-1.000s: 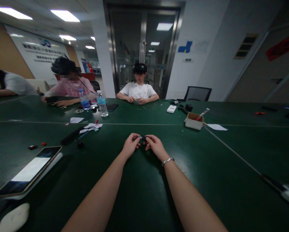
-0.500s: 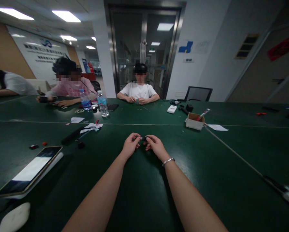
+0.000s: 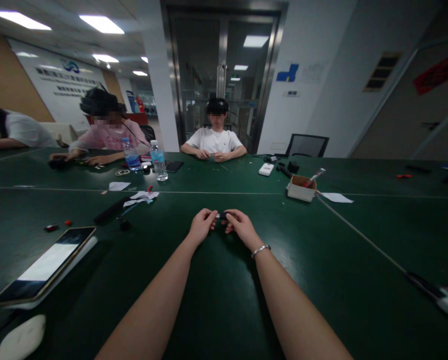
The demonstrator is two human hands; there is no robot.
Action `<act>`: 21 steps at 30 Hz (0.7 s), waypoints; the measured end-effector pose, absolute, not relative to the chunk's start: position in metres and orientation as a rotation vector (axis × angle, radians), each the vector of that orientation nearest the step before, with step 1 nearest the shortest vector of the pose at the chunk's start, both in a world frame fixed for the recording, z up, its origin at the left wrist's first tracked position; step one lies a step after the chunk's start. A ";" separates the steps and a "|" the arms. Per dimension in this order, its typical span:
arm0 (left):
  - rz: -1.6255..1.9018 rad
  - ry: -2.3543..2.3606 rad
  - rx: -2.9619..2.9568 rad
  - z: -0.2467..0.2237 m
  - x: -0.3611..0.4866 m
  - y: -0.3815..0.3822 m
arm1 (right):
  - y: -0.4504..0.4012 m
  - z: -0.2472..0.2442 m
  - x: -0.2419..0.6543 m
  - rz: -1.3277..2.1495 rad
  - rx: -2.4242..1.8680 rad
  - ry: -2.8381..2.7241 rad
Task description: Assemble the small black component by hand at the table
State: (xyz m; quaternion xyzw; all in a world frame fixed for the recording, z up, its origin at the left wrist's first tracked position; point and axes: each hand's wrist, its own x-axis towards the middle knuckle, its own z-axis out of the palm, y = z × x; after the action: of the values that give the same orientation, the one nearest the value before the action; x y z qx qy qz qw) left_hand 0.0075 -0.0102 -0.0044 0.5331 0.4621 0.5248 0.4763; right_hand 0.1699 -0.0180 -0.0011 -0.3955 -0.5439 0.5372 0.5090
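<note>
A small black item with a light, metallic-looking end (image 3: 221, 216) is held between my two hands above the green table (image 3: 224, 290). My left hand (image 3: 203, 223) pinches its light end between thumb and fingertips. On the black end, my right hand (image 3: 240, 224) has thumb and forefinger closed, with the other fingers curled below. A silver bracelet (image 3: 260, 250) circles my right wrist. The item is too small to make out in detail.
A phone (image 3: 46, 265) leans at left, with a white rounded object (image 3: 21, 337) below it. Paper scraps (image 3: 141, 198) and two bottles (image 3: 158, 162) stand beyond. At right is a small box (image 3: 301, 189). A person (image 3: 216, 140) sits opposite; others sit at left.
The light end between my hands shows slightly more, and my left hand has shifted a little. At left, another person's hand and the black object in it have moved lower, toward the table.
</note>
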 end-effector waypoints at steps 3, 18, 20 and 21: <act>1.265 1.143 1.334 -0.006 0.006 -0.009 | -0.018 -0.001 0.170 1.295 -0.948 -1.313; 1.149 1.347 1.533 -0.006 0.008 -0.012 | -0.017 -0.003 0.171 1.308 -0.922 -1.427; 1.140 1.397 1.548 -0.007 0.008 -0.011 | -0.018 -0.002 0.171 1.326 -0.894 -1.441; 1.138 1.412 1.536 -0.007 0.008 -0.011 | -0.019 -0.001 0.171 1.337 -0.877 -1.450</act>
State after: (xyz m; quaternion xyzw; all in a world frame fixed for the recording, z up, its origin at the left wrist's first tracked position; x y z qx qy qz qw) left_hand 0.0083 -0.0111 -0.0065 0.5997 0.5511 0.4442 0.3732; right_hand 0.1714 -0.0193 -0.0010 -0.3580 -0.5922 0.5463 0.4720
